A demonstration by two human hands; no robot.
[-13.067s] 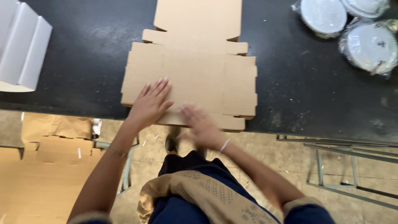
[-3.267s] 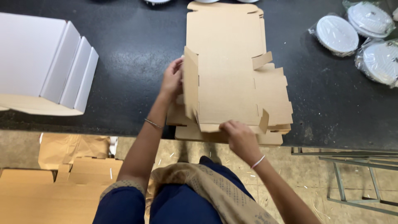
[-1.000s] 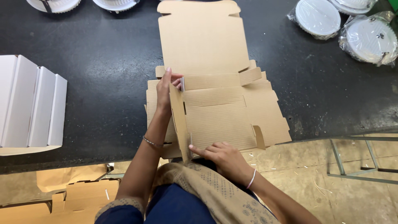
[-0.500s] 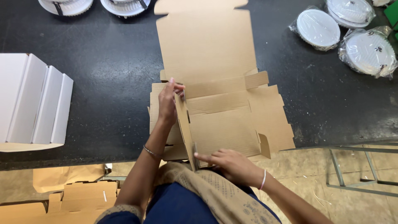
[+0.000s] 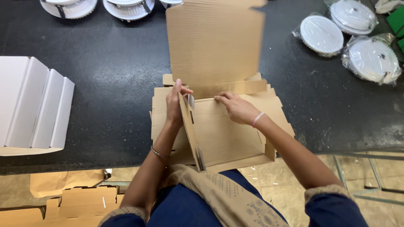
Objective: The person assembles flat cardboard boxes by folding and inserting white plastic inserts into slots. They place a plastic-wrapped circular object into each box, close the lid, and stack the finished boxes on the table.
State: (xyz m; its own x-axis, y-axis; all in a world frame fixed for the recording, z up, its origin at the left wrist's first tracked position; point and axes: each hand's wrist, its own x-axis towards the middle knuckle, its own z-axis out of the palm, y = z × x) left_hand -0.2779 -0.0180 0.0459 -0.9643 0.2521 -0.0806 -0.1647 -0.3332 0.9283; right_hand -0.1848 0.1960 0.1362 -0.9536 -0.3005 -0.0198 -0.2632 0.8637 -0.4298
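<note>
Both hands are on the brown box (image 5: 227, 130), which lies half folded at the near edge of the black bench (image 5: 105, 84): the left hand (image 5: 174, 107) has a closed grip on the top of the upright left wall, while the right hand (image 5: 237, 108) lies open with fingertips pressing the back fold. To my eye, the wall should be kept square while the back crease is pressed flat along its whole length.

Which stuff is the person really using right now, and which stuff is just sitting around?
In use:
- brown cardboard box, half folded
- left hand holding up its side wall
- right hand pressing the back flap

Just lying about:
- white folded boxes on the black table
- round white lamps in plastic bags
- flat cardboard blanks on the floor
</note>
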